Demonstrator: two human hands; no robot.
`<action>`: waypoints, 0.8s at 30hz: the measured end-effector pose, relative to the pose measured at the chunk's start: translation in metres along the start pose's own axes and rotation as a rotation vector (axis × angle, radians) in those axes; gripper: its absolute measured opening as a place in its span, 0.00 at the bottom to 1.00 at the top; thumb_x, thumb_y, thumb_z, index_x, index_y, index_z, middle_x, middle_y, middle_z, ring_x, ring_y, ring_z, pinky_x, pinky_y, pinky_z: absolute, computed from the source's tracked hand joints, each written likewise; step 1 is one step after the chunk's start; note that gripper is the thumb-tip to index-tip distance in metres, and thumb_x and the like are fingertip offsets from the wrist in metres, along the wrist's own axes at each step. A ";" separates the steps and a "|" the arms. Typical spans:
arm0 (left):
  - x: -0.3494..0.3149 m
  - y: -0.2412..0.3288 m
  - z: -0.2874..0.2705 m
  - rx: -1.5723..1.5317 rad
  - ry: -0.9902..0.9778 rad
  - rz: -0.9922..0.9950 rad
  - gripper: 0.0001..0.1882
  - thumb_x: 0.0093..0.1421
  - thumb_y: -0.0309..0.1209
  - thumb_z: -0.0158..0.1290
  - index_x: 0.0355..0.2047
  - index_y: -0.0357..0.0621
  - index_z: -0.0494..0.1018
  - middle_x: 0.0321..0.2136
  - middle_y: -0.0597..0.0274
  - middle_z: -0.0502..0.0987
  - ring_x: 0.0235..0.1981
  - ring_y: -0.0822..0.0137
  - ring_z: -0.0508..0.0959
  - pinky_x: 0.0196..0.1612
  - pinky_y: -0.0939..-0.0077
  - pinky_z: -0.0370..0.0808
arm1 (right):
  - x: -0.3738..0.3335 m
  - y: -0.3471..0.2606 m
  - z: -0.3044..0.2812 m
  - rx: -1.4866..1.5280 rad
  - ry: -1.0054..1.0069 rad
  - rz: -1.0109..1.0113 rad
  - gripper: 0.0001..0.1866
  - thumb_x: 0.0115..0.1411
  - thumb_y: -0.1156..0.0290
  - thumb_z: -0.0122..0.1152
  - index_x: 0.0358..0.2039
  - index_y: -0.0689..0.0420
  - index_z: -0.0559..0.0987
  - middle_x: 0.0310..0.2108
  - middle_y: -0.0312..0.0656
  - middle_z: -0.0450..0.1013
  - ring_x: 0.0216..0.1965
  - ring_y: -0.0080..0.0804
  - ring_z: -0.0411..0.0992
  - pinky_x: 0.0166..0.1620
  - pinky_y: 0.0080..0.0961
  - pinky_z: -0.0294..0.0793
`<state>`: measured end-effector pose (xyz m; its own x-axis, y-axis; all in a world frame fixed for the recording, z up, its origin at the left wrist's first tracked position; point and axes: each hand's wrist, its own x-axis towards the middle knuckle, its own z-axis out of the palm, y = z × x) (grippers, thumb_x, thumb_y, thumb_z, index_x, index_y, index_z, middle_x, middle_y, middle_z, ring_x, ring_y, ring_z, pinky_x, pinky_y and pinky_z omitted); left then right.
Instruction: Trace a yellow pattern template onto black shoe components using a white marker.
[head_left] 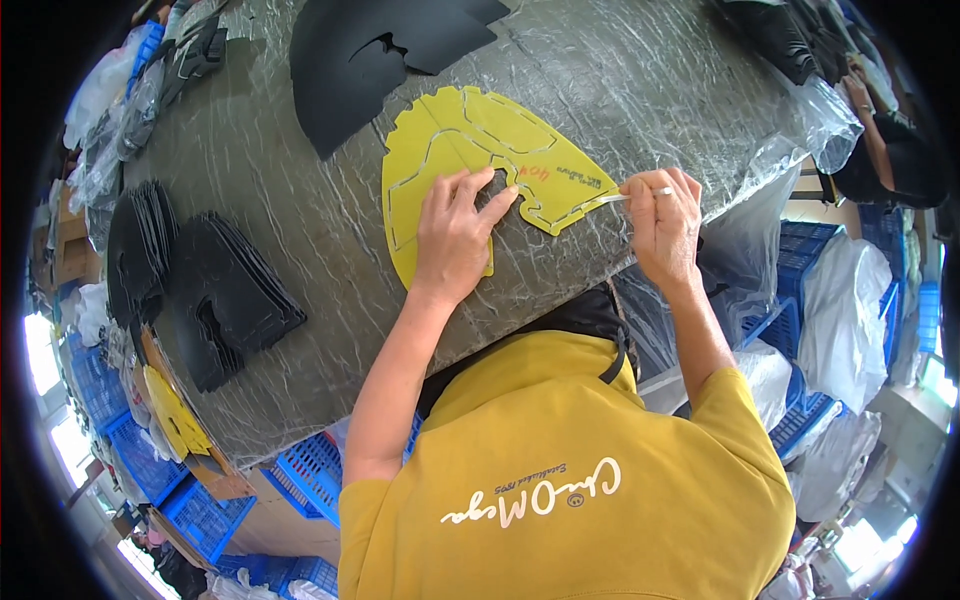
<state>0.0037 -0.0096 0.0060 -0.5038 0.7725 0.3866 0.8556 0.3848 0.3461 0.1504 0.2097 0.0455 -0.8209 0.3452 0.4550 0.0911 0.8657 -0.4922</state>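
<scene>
A yellow shoe-upper-shaped template [450, 122] with slots cut through it and handwriting on it lies flat on the plastic-covered table [340, 230]. My left hand [455, 230] rests on its left part with fingers spread, near the curved notch. At the template's right tip, my right hand [663, 225] pinches a slim silver-white pen-like tool [610, 199], its end at the template's edge. Dark material shows in the notch; I cannot tell whether it is a separate piece underneath. Just beyond the template lies a large black cut piece [345, 75].
Stacks of black cut pieces [235, 300] lie at the left of the table, with another black stack [770, 40] at the far right. Clear plastic sheeting [755, 240] hangs over the right edge. Blue crates [805, 255] stand around the table. Another person's arm [875, 140] shows at far right.
</scene>
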 end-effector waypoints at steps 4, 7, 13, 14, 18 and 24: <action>-0.002 0.001 0.000 -0.009 -0.004 -0.003 0.31 0.52 0.11 0.52 0.51 0.59 0.82 0.52 0.65 0.77 0.52 0.55 0.75 0.53 0.62 0.77 | -0.001 0.002 -0.002 0.005 0.007 0.007 0.07 0.69 0.72 0.56 0.32 0.54 0.79 0.30 0.34 0.77 0.33 0.35 0.73 0.50 0.36 0.65; -0.001 0.000 0.002 -0.004 -0.011 0.005 0.25 0.53 0.17 0.56 0.50 0.57 0.82 0.52 0.65 0.76 0.52 0.56 0.74 0.54 0.60 0.75 | -0.002 -0.001 -0.001 0.027 -0.027 0.006 0.07 0.69 0.72 0.57 0.33 0.54 0.80 0.30 0.33 0.77 0.33 0.36 0.73 0.50 0.36 0.65; 0.003 -0.001 0.000 0.026 0.003 0.020 0.24 0.54 0.18 0.56 0.49 0.57 0.82 0.52 0.65 0.76 0.52 0.55 0.74 0.54 0.60 0.76 | 0.005 0.013 -0.010 -0.088 0.043 -0.012 0.06 0.68 0.72 0.58 0.33 0.53 0.80 0.30 0.33 0.77 0.34 0.37 0.73 0.50 0.36 0.66; 0.004 -0.002 0.000 0.025 0.000 0.019 0.24 0.54 0.18 0.56 0.49 0.57 0.82 0.52 0.65 0.76 0.52 0.55 0.74 0.54 0.60 0.76 | 0.008 0.014 -0.011 -0.117 0.067 -0.001 0.06 0.68 0.72 0.58 0.33 0.53 0.80 0.30 0.34 0.77 0.35 0.37 0.73 0.50 0.36 0.65; 0.004 -0.002 -0.002 -0.001 -0.007 0.006 0.21 0.55 0.21 0.57 0.48 0.55 0.82 0.52 0.64 0.76 0.52 0.55 0.74 0.54 0.59 0.75 | 0.025 0.012 -0.009 -0.054 0.100 0.040 0.06 0.68 0.71 0.57 0.35 0.54 0.81 0.30 0.34 0.77 0.35 0.36 0.73 0.51 0.35 0.65; -0.001 -0.002 -0.005 -0.027 -0.012 0.013 0.19 0.56 0.23 0.55 0.47 0.52 0.81 0.51 0.59 0.75 0.53 0.54 0.73 0.57 0.58 0.73 | 0.093 -0.012 0.044 0.161 -0.026 0.004 0.09 0.69 0.70 0.55 0.37 0.56 0.83 0.36 0.34 0.81 0.40 0.37 0.75 0.54 0.37 0.66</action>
<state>0.0019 -0.0135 0.0096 -0.4914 0.7834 0.3805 0.8583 0.3614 0.3643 0.0482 0.2152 0.0608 -0.8353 0.3374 0.4341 0.0051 0.7943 -0.6075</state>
